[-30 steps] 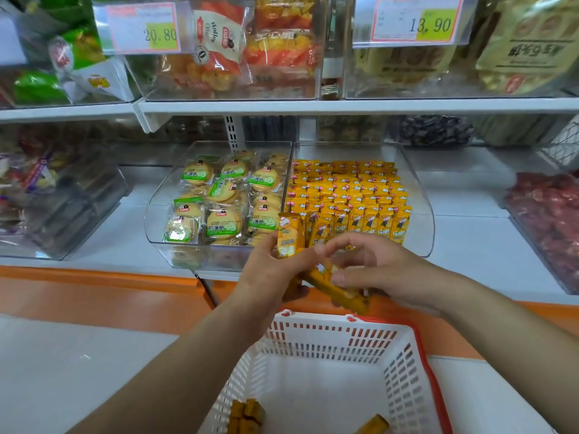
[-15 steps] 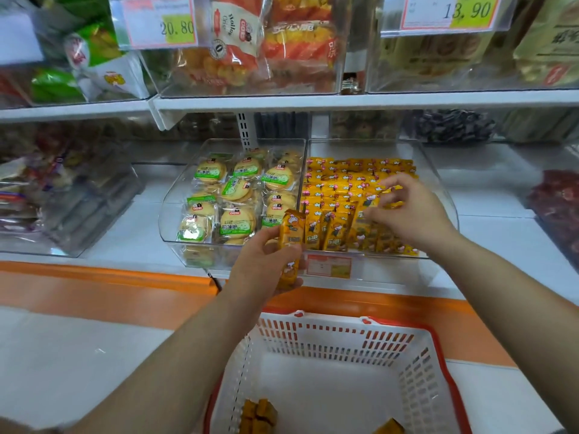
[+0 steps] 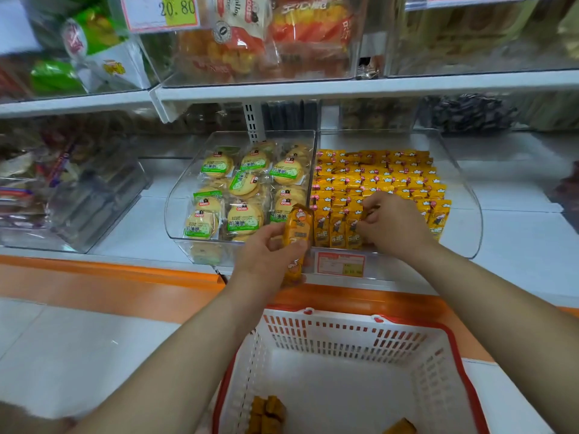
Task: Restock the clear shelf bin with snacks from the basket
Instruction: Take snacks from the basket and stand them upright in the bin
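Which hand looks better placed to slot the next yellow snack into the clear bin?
Probably the left hand: it grips yellow packets right at the front edge of the clear bin. The right hand is occupied in the front row, fingers curled there.

The head view looks forward and down, close over the basket (image 3: pixel 344 339), facing the shelf (image 3: pixel 344 88).

I'm holding an orange snack pack (image 3: pixel 298 228) upright in my left hand (image 3: pixel 269 261) while my right hand (image 3: pixel 393 225) is pinching the front-row packs (image 3: pixel 336 228) in the clear bin (image 3: pixel 468 214).
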Demonstrator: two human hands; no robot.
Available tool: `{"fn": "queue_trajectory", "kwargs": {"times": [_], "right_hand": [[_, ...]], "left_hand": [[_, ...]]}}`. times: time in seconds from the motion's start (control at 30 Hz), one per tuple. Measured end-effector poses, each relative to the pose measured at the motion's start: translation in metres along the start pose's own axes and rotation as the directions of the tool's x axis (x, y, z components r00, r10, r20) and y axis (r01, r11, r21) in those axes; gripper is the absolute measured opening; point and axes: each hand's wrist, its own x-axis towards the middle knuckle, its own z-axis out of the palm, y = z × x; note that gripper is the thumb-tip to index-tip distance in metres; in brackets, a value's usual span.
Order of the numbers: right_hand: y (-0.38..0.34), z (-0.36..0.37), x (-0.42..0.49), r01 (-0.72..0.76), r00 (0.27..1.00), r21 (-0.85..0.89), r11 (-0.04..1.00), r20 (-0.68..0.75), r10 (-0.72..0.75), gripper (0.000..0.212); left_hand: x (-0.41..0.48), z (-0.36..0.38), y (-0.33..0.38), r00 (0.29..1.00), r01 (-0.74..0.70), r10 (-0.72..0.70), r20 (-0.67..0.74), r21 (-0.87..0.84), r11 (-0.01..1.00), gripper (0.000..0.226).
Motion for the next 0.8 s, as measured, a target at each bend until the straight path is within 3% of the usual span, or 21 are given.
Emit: {"fn": "queue_trajectory", "kwargs": {"times": [0.17,0.3,0.37,0.43,0.53,0.6,0.67,0.8], "right_hand": [[0.002,-0.014,-0.012,0.002,0.998,-0.007,1.000,0.070,-0.002,0.037],[-0.001,-0.036,-0.024,0.021,0.999,-0.020,1.000,0.045,-0.020,0.025],[-0.005,-0.045,-0.032,0.074,0.997,0.042,0.996,-0.030,-0.073,0.018],[-0.013,-0.051,-0.042,0.139,0.989,0.209,0.968,-0.069,-0.127,0.017],[-0.030,-0.052,-0.055,0.119,0.975,0.483,0.867,0.108,-0.194,0.029],[-0.034,-0.050,-0.061,0.127,0.942,0.504,0.855,0.208,-0.263,0.030],[-0.032,-0.054,-0.063,0.175,0.932,0.456,0.873,0.208,-0.296,0.019],[-0.022,-0.064,-0.068,0.011,0.890,0.508,0.861,0.388,-0.240,0.009]], "left_hand": [[0.000,0.003,0.002,1.000,-0.002,0.002,-0.001,-0.002,1.000,0.022],[-0.001,0.007,0.002,1.000,-0.016,0.017,0.020,-0.041,0.999,0.019],[-0.002,0.010,0.001,0.999,-0.019,0.020,0.047,-0.038,0.999,0.027],[-0.004,0.013,0.000,0.996,-0.024,0.025,0.087,-0.011,1.000,0.033],[-0.007,0.020,-0.002,0.985,-0.048,0.042,0.169,0.033,0.998,0.033],[-0.010,0.024,-0.003,0.973,-0.092,0.072,0.218,0.083,0.992,0.028],[-0.011,0.026,-0.002,0.972,-0.128,0.103,0.211,0.111,0.986,0.030],[-0.011,0.029,0.000,0.984,-0.155,0.145,0.103,0.100,0.983,0.051]]}}
